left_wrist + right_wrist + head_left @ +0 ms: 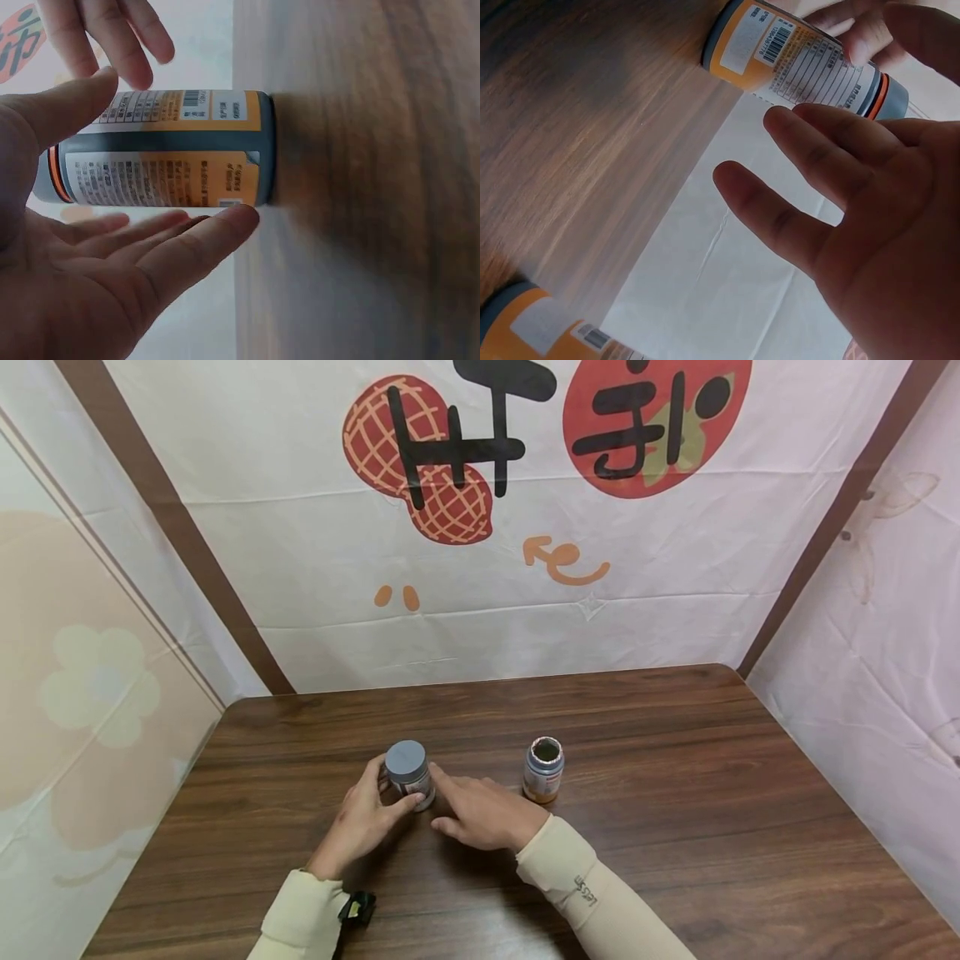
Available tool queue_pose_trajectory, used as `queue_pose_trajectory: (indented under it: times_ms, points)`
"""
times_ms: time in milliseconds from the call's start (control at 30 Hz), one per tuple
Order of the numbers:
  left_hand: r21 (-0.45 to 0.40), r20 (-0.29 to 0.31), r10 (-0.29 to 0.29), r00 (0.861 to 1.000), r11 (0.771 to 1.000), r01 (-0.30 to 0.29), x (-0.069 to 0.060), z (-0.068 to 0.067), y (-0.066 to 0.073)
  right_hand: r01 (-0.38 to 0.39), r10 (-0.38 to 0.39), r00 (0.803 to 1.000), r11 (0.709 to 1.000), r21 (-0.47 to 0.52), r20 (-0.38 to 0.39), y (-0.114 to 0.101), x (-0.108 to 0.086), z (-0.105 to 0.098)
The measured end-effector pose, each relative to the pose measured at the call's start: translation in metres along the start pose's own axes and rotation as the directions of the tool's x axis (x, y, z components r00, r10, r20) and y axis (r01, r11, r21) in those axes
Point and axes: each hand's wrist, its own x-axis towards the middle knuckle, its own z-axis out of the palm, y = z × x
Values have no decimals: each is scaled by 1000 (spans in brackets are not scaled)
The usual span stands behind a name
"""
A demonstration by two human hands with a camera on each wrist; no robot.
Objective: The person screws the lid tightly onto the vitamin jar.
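A capped jar (411,781) with a blue-grey lid and a white-and-orange label stands upright on the wooden table. My left hand (365,819) holds it from the left, thumb across the front and fingers around the far left side. The jar's label (165,176) fills the middle of the left wrist view. My right hand (487,814) is on the jar's other side, its fingers (810,154) spread and fairly straight. The index fingertip is close beside the lid; whether it touches cannot be told. A second, lidless jar (543,772) with a ragged silvery rim stands to the right.
The brown table (675,827) has rounded far corners. Printed white fabric (480,635) hangs behind it, with more fabric at both sides. A dark strap with a small device (358,908) is at my left wrist.
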Motion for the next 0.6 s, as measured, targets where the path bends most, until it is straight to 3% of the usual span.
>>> queue_pose_trajectory:
  times_ms: [200,333,433,600]
  points:
    - [24,-2,-89,996,996,89,-12,-1,-6,-13,13,1000,1000,-12,-2,4,-8,2]
    - [104,-16,-62,998,993,63,-19,-2,-7,-1,1,1000,1000,-28,-3,7,-15,4]
    - [156,7,-23,1000,987,21,-24,-2,-6,12,-12,1000,999,-44,0,8,-20,2]
    - [123,74,18,997,992,-27,-28,8,-2,20,-19,1000,999,-45,11,10,-29,-1]
